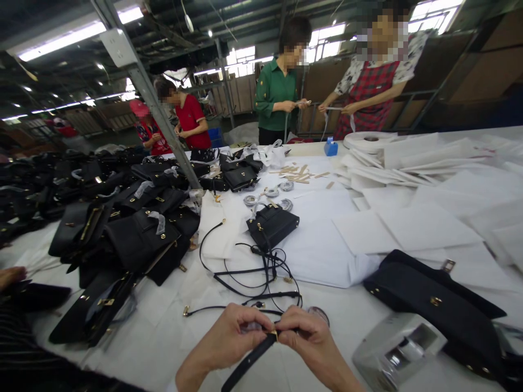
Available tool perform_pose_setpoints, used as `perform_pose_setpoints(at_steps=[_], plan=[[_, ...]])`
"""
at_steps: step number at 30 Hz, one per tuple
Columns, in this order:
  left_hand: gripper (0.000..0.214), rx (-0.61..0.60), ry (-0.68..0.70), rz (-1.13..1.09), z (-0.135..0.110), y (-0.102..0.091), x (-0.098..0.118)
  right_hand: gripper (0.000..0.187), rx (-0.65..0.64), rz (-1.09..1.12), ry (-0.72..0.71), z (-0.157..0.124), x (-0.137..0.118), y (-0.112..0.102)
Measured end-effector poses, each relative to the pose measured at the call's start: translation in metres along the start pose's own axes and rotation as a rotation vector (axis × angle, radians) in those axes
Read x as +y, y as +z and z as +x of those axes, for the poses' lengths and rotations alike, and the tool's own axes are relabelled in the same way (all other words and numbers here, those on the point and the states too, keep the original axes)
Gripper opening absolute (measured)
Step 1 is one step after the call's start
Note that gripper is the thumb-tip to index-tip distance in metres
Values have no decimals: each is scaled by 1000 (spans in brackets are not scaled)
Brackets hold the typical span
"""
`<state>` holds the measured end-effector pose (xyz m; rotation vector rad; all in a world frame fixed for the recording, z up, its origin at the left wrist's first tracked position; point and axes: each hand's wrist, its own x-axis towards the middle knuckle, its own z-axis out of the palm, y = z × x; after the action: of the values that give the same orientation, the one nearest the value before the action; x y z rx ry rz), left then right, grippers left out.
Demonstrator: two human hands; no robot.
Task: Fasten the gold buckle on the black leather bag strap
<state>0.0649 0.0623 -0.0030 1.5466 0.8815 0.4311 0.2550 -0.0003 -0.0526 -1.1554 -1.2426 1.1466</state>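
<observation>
Close in front of me, both hands pinch a narrow black strap [250,363] at its small gold buckle. My left hand [233,333] grips it from the left, thumb and forefinger together. From the right, my right hand [304,338] closes thumb and fingers at the buckle. One strap end hangs down toward me. Beyond my fingers lies a tangle of thin black straps [261,275] with gold clasps. A small black handbag [273,224] with a gold clasp sits just past them. Part of the buckle is hidden by my fingertips.
Heaped black bags [139,239] cover the left side. White sheets [420,223] are stacked at right, near a dark bag [433,305] and a clear plastic-wrapped item [398,348]. Tape rolls [272,192] and tan strips [298,173] lie farther back. Several people stand beyond; another person's hand [11,276] shows at left.
</observation>
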Motion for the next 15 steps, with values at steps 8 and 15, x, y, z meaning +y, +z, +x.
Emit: perform_pose_setpoints(at_steps=[8, 15], plan=[[17, -24, -7, -88, 0, -8, 0, 4, 84, 1, 24, -1, 9, -12], [23, -59, -12, -66, 1, -9, -1, 9, 108, -54, 31, -8, 0, -6]])
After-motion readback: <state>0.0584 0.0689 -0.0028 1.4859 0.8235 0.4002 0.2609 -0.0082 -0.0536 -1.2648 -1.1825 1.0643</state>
